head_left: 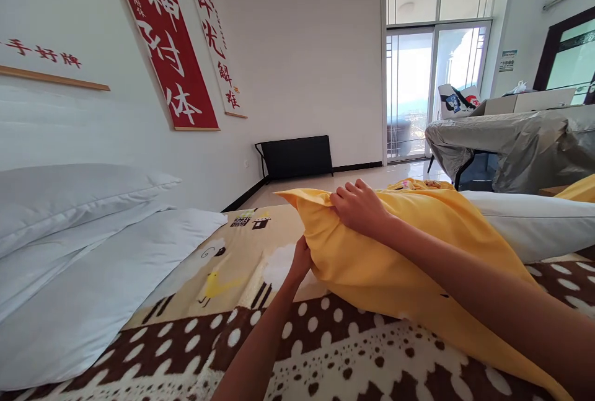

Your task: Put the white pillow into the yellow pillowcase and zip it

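Observation:
A yellow pillowcase (pixel 395 277) lies on the patterned blanket, its far left end lifted and bunched. My left hand (pixel 302 258) grips the near left edge of the pillowcase, the fingers partly hidden behind the cloth. My right hand (pixel 357 206) is closed on the top edge close to the pointed corner. A white pillow (pixel 534 221) lies to the right, partly covered by the yellow cloth. Whether any of it is inside the case, I cannot tell.
Several white pillows (pixel 116 283) are piled at the left. Beneath everything spreads a brown and cream blanket (pixel 232 326). A plastic-covered table (pixel 502 134) stands at the back right, with boxes (pixel 530 101) on it. A folded black panel (pixel 297 156) leans against the far wall.

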The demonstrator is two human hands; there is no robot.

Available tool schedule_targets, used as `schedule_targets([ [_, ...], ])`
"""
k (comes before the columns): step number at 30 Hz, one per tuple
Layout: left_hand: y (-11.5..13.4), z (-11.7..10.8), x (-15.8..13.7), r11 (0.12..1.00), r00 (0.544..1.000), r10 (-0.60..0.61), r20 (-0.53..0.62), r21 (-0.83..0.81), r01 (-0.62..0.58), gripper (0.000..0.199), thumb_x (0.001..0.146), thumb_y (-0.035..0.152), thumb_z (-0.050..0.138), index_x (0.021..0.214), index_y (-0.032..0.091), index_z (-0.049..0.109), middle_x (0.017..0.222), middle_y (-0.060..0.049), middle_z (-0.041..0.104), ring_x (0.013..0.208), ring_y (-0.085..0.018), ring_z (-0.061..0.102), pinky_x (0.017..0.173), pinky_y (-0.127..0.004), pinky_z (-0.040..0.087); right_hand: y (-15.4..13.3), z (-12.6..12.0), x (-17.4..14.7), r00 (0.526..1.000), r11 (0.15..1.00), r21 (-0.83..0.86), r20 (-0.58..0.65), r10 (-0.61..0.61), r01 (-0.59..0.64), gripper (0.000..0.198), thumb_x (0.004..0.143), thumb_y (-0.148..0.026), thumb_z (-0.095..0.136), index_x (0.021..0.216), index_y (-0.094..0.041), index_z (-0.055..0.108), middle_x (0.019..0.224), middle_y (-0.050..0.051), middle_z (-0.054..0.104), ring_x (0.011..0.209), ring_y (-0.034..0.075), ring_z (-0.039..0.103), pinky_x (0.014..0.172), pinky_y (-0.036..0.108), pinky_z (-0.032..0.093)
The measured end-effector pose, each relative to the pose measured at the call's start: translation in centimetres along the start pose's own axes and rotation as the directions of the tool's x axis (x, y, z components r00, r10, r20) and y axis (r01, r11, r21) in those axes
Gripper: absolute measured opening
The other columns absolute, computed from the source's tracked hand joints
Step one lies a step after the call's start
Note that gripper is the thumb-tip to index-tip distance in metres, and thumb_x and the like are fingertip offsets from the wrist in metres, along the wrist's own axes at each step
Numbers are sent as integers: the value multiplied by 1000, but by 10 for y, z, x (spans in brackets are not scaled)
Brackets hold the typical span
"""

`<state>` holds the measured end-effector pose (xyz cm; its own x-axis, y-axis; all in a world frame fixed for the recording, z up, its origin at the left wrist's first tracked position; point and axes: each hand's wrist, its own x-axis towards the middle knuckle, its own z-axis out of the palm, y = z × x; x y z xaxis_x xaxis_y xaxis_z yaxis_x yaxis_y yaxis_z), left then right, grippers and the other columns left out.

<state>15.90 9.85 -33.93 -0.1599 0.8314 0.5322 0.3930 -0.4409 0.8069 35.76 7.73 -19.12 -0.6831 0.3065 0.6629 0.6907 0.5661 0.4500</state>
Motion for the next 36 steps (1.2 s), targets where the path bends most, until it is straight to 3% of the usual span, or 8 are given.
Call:
schedule_targets([
  [10, -44, -5, -30, 965, 988, -37, -148, 253, 74, 16, 76, 26, 44, 78, 19, 58, 83, -6, 63, 83, -21, 56, 79, -38, 44, -3, 4, -10, 999, 998, -42, 7, -47, 47, 28, 88, -5, 35, 91, -11, 62, 79, 11, 63, 77, 22, 52, 70, 36, 27],
  [16, -10, -28, -10, 925, 962, 29, -273, 371, 77, 8, 64, 21, 56, 71, 20, 54, 71, 0, 55, 69, -18, 54, 69, -33, 43, 2, 1, -18, 1000, 1000, 7, -4, 26, -26, 34, 95, -28, 33, 89, -12, 62, 85, 12, 65, 82, 24, 52, 72, 37, 26],
  [20, 53, -56, -7, 921, 838, 244, -488, 388, -43, 33, 67, 15, 45, 100, 20, 48, 103, -7, 56, 91, -20, 54, 77, -34, 42, 5, -5, -27, 1000, 998, 56, -8, 21, -20, 40, 96, -37, 31, 90, -12, 62, 87, 12, 65, 82, 23, 51, 74, 37, 25],
  [22, 94, -67, -11, 841, 672, 495, -550, 498, -212, 39, 66, 10, 44, 103, 20, 48, 104, -8, 55, 98, -21, 52, 82, -36, 41, 5, -6, -29, 1000, 998, 55, -18, 14, -13, 43, 97, -38, 29, 89, -12, 62, 86, 12, 65, 81, 23, 50, 73, 37, 25],
  [25, 153, -74, -18, 464, 501, 842, -198, 741, -486, 48, 64, 8, 48, 111, 19, 51, 110, -11, 56, 110, -27, 51, 90, -41, 38, 6, -4, -29, 999, 999, 46, -38, 3, -1, 44, 97, -38, 28, 87, -12, 62, 85, 12, 64, 80, 23, 51, 73, 37, 25],
  [28, 188, -75, -13, 163, 600, 700, 388, 731, -663, 42, 72, 14, 50, 113, 22, 54, 113, -10, 59, 114, -30, 52, 96, -46, 32, 7, -3, -30, 998, 998, 59, -54, -13, 17, 42, 97, -37, 30, 87, -11, 62, 83, 12, 65, 79, 23, 51, 72, 37, 26],
  [31, 195, -73, 2, 112, 634, 407, 657, 653, -749, 24, 80, 28, 49, 101, 21, 59, 95, -9, 65, 89, -27, 62, 82, -40, 40, 6, -5, -36, 993, 994, 85, -106, -57, 66, 42, 97, -39, 31, 96, -10, 62, 81, 12, 65, 77, 22, 52, 73, 36, 28],
  [36, 192, -61, 13, 35, 612, 158, 774, 616, -787, 16, 82, 35, 50, 77, 22, 59, 72, -4, 62, 64, -20, 59, 67, -31, 40, 7, -15, -68, 971, 974, 118, -164, -173, 194, 39, 97, -40, 33, 107, -13, 59, 90, 11, 66, 83, 21, 54, 74, 36, 35],
])
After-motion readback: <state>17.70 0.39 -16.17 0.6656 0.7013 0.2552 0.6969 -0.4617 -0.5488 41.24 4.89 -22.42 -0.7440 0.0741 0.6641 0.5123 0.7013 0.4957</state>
